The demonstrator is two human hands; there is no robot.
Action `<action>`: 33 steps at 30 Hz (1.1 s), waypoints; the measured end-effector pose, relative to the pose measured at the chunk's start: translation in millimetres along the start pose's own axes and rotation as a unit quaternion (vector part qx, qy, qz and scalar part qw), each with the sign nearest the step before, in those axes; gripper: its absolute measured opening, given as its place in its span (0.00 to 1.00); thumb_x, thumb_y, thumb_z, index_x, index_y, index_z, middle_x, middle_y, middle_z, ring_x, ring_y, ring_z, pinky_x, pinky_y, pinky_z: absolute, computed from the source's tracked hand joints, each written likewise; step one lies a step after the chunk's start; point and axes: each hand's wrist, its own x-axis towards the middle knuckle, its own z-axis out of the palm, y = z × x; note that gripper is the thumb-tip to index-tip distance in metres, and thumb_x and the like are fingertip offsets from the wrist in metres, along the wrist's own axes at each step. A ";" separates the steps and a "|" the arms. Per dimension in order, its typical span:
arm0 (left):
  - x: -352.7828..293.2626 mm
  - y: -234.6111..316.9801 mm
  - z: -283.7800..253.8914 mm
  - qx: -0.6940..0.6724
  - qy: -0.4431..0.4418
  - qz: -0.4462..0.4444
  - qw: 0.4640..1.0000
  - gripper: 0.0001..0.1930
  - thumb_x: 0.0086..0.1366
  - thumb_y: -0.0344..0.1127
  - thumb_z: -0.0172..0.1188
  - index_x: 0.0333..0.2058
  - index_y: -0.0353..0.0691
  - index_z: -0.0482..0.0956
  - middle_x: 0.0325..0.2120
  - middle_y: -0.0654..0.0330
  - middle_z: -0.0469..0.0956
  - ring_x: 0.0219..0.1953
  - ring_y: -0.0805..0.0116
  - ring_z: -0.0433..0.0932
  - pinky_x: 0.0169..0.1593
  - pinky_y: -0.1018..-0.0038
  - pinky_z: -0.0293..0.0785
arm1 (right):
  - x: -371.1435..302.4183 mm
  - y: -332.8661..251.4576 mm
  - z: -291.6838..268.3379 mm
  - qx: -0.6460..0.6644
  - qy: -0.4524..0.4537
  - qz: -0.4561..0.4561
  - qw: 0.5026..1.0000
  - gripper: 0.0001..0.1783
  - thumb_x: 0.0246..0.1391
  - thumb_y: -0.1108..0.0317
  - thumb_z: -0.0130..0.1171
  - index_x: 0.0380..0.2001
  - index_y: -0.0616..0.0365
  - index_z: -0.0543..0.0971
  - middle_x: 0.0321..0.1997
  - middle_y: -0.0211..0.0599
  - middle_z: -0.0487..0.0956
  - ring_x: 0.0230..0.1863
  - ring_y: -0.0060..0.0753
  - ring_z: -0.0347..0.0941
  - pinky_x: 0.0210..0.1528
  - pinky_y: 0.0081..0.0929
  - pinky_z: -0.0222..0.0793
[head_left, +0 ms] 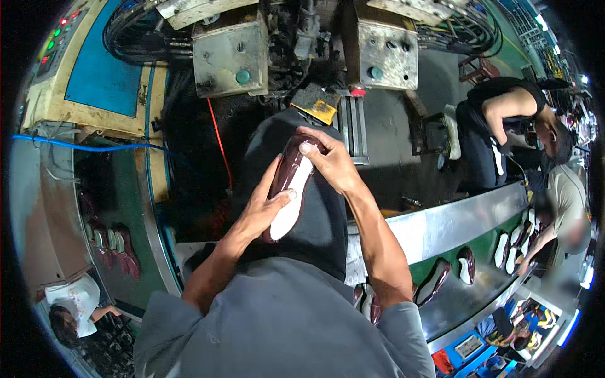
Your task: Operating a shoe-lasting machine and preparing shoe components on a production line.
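Note:
In front of my lap I hold a glossy dark-red shoe upper [288, 165] with its pale, soleless bottom [285, 217] turned up toward me. My left hand [259, 206] wraps the side nearer the lower end, its thumb lying on the pale bottom. At the upper end, my right hand [332, 162] grips around the shoe, thumb pressed near the edge of the pale area. Both hands are closed on it. The fingers beneath the shoe are hidden.
Ahead stands a machine with two worn metal control boxes [230, 58] and a yellow-edged block [323, 112]. On my right runs a metal-sided conveyor [441, 233] carrying several similar shoes [435, 282]. People [513, 113] work at the right; another [72, 305] is at lower left.

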 end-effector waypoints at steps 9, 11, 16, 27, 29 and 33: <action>9.4 -71.5 15.8 -0.008 0.015 -0.110 0.994 0.45 0.74 0.35 0.66 0.81 0.40 0.48 0.74 0.46 0.64 0.73 0.57 0.66 0.74 0.66 0.63 | -305.9 238.3 -104.6 -0.520 0.450 0.229 0.689 0.49 0.57 0.42 0.75 0.69 0.69 0.71 0.57 0.65 0.71 0.62 0.66 0.67 0.63 0.60 0.68; 7.7 -75.8 9.0 -0.059 -0.007 -0.140 0.988 0.49 0.72 0.37 0.69 0.82 0.41 0.46 0.75 0.48 0.62 0.74 0.57 0.64 0.75 0.66 0.62 | -326.5 232.0 -73.6 -0.504 0.409 0.311 0.694 0.43 0.57 0.45 0.74 0.66 0.64 0.74 0.64 0.66 0.69 0.64 0.69 0.65 0.63 0.60 0.67; -13.4 -66.2 16.2 -0.046 -0.013 -0.128 0.991 0.52 0.71 0.36 0.69 0.82 0.43 0.42 0.78 0.49 0.58 0.76 0.57 0.62 0.76 0.67 0.60 | -345.4 257.1 -83.0 -0.451 0.468 0.185 0.737 0.22 0.70 0.57 0.64 0.51 0.70 0.85 0.42 0.51 0.79 0.44 0.53 0.77 0.52 0.49 0.73; -9.5 -77.9 21.1 -0.009 0.000 -0.089 0.996 0.48 0.73 0.34 0.66 0.82 0.43 0.44 0.76 0.49 0.60 0.76 0.56 0.62 0.76 0.66 0.58 | -76.3 -35.9 -24.9 -0.308 0.131 -0.077 0.939 0.15 0.65 0.72 0.59 0.53 0.61 0.82 0.30 0.35 0.79 0.29 0.26 0.74 0.34 0.29 0.72; -5.7 -77.1 20.4 -0.025 -0.008 -0.087 0.996 0.47 0.74 0.32 0.64 0.82 0.45 0.45 0.77 0.50 0.59 0.76 0.56 0.60 0.77 0.65 0.57 | -51.0 -54.1 -2.3 -0.300 0.227 -0.224 0.899 0.10 0.63 0.75 0.58 0.47 0.63 0.80 0.28 0.38 0.78 0.28 0.24 0.73 0.33 0.29 0.71; -7.8 -100.2 8.0 -0.046 -0.003 -0.105 0.993 0.47 0.73 0.31 0.63 0.82 0.45 0.43 0.79 0.51 0.56 0.79 0.57 0.55 0.79 0.64 0.51 | -41.5 76.7 -25.7 -0.649 -0.055 0.051 0.757 0.13 0.56 0.68 0.68 0.42 0.60 0.78 0.30 0.53 0.83 0.34 0.64 0.85 0.34 0.51 0.82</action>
